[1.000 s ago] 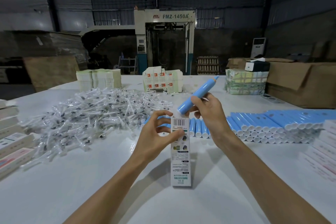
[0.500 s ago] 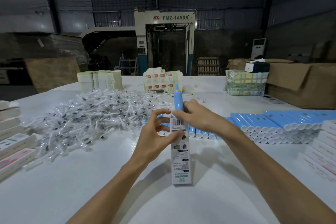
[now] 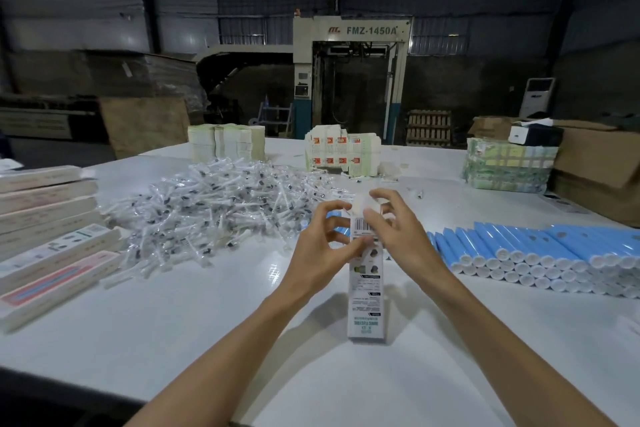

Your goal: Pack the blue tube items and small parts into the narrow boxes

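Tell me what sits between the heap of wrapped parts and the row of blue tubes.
Head view: the upright box stands there, with the left hand and right hand holding its top end.

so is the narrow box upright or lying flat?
Upright: the narrow box stands on end on the table, with the left hand and right hand gripping its top.

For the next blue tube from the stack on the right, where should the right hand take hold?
Probably best by a top-row tube's white cap, approached from the near side and slightly above. In the blue tube stack the tubes lie packed side by side, leaving their flanks blocked, while the capped ends face the person, exposed.
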Tool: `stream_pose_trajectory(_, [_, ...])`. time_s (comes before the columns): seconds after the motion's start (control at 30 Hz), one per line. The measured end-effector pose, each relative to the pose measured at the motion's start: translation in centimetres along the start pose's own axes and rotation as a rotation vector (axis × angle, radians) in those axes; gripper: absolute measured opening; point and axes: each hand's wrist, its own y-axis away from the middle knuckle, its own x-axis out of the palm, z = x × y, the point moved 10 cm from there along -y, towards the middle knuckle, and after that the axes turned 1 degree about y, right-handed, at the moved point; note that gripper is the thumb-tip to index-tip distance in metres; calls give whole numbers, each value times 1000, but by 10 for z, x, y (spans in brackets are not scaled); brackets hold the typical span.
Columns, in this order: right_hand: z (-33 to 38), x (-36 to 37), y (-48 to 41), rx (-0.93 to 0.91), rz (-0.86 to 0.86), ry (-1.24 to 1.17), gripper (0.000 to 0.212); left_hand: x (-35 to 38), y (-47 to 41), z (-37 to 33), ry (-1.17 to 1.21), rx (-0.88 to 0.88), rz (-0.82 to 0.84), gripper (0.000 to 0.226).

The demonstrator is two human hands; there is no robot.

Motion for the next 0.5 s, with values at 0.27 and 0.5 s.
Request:
stream_pose_trajectory(0.27, [-36, 23, -9, 88, -170, -78, 12, -75, -10, -5, -111, -18, -152, 51])
stream_pose_trajectory(0.5, [-10, 168, -33, -172, 282, 302, 26, -181, 12, 6, -247, 44, -461, 46])
